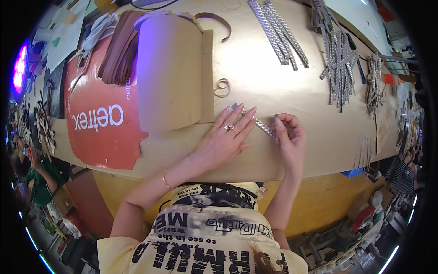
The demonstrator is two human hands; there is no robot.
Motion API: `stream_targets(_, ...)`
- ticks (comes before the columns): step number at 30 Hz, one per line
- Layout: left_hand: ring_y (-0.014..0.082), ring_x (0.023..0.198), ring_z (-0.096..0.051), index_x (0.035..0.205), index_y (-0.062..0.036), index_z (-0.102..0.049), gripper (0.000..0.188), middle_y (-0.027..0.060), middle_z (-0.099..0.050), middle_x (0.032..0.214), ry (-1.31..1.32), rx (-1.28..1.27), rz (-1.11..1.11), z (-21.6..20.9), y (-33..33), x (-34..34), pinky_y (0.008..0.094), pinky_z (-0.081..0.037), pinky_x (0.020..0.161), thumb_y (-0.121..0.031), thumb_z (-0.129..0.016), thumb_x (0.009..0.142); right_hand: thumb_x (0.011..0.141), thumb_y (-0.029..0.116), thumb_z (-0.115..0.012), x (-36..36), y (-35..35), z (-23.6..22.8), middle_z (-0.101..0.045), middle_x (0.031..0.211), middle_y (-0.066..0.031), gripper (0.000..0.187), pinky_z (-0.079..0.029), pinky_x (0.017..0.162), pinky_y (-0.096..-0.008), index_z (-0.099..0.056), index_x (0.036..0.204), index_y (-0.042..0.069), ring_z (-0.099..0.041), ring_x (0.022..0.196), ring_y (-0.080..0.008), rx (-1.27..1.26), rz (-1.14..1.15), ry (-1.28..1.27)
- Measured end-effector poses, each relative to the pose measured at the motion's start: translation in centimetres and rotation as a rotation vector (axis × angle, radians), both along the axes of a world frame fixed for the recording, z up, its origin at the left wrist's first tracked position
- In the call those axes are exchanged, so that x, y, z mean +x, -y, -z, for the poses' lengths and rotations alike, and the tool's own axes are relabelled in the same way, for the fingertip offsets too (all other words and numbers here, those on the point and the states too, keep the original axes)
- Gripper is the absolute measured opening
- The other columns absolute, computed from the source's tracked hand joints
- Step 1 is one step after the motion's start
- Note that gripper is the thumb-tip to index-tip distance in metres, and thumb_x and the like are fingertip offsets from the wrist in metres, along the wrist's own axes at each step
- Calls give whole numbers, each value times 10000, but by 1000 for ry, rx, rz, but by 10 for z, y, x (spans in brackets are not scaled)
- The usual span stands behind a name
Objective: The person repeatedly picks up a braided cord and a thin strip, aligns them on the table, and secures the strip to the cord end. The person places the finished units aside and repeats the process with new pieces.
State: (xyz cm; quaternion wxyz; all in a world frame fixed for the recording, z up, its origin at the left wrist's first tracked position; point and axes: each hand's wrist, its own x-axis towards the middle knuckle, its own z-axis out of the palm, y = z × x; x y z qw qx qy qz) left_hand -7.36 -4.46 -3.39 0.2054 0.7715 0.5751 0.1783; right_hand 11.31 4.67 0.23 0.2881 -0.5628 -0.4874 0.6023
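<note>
A narrow silver braided strap [264, 128] lies slantwise on the brown-covered table. My left hand [226, 135] rests flat across its far part, fingers stretched out and pressing it down. At the strap's near end, my right hand [290, 131] is closed with thumb and forefinger bent together. That end runs in under the right fingers, where the exact grip is hidden. Anything small between the right fingertips cannot be made out. Just beyond my left fingertips sits a loose curl of thin tan strip [222, 87].
To the left stand a curved brown board [171, 73], a stack of brown strips [119, 50] and a red printed sheet [102, 132]. Several braided straps [278, 34] lie at the back, with a larger pile [340, 68] on the right. Other people work at both sides.
</note>
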Motion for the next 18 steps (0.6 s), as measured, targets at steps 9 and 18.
stream_targets(9,331,1482,-241,1469,-74,-430,712,131,-348,1558,11,-85,46,0,-12,41,534,-185,1200,-419,-659,890,960,82,-648,-7,-7,-33,-657,943,-12,157,-414,608,-162,-639,1088,-7,-552,742,-16,-106,-206,10)
stream_targets(18,364,1457,-270,1439,-102,-487,614,180,-303,1569,6,26,-209,-3,5,18,548,-195,1179,-345,-663,903,910,72,-708,-11,-20,-1,-682,911,-15,236,-404,558,-140,-621,1113,-11,-561,696,-3,-256,-141,-145)
